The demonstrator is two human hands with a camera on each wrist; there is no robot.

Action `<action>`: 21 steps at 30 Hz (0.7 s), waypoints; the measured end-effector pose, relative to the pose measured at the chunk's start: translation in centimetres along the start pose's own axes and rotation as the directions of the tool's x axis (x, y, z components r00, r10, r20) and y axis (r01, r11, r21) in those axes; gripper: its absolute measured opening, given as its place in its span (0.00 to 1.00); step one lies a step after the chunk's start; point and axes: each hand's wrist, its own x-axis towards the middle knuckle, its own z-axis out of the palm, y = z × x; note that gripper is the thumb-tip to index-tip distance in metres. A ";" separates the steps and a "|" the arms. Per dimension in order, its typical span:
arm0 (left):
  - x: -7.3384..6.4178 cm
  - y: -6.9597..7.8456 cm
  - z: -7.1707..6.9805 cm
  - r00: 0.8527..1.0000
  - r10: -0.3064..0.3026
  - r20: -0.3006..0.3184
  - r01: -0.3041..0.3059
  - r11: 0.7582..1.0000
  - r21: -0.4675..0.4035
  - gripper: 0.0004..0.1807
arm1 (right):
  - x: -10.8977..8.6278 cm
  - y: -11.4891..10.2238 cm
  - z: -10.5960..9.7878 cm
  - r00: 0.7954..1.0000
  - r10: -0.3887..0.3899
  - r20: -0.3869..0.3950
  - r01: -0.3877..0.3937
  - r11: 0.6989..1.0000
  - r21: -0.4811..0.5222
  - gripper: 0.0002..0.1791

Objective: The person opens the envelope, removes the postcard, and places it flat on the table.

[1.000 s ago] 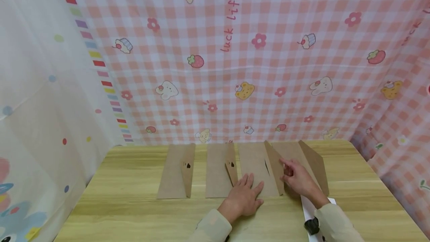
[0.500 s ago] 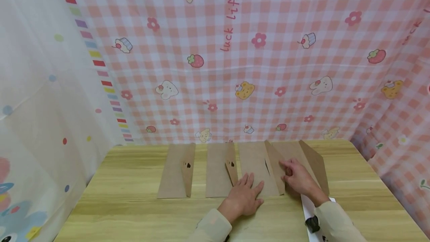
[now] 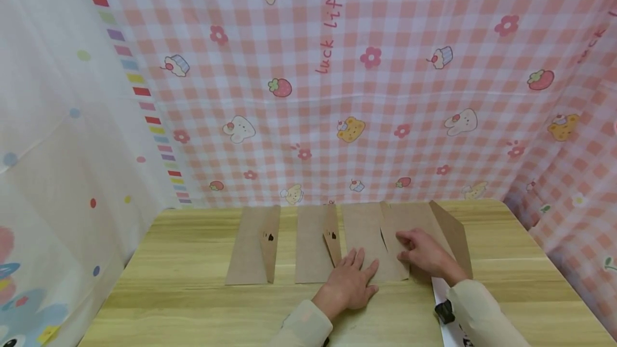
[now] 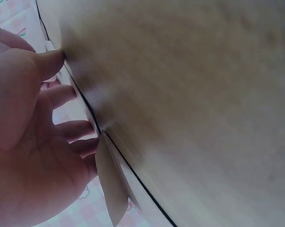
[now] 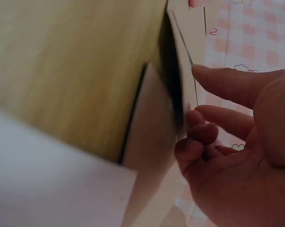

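Observation:
Several brown paper envelopes stand in a row along the back of the table. My left hand [image 3: 349, 283] lies flat, fingers spread, on the lower part of the third envelope [image 3: 361, 229], close to the second envelope [image 3: 309, 245]. At the third one's right side, my right hand [image 3: 424, 250] touches the envelope flap [image 5: 181, 61]. In the right wrist view its thumb and forefinger reach out to the flap, the other fingers curled. Part of the fourth envelope [image 3: 450, 229] is hidden behind that hand. A dark slit shows along the third envelope's mouth.
The first envelope [image 3: 250, 245] lies at the left of the row, a small dark print on its flap. Beneath my right forearm is a white sheet [image 3: 439, 291] with dark print. Patterned cloths [image 3: 289, 122] hang behind and beside the wooden table [image 3: 183, 293].
My right hand has shifted slightly to the left along with the third envelope's flap, which now looks lighter and differently angled. The left hand has stayed in place.

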 end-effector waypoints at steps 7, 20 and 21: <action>0.0 0.0 0.0 1.000 0.001 -0.006 -0.001 1.000 0.002 0.31 | 1.0 -0.2 0.5 1.000 0.027 0.016 -0.028 0.998 0.064 0.08; 0.0 0.0 0.0 1.000 0.000 -0.005 0.000 1.000 0.011 0.32 | 1.2 -0.5 0.6 0.989 0.144 0.034 -0.147 0.983 0.107 0.30; 0.0 0.0 0.0 1.000 0.000 -0.006 0.000 1.000 0.010 0.32 | 1.2 -0.5 0.6 0.987 0.154 0.043 -0.158 0.981 0.117 0.31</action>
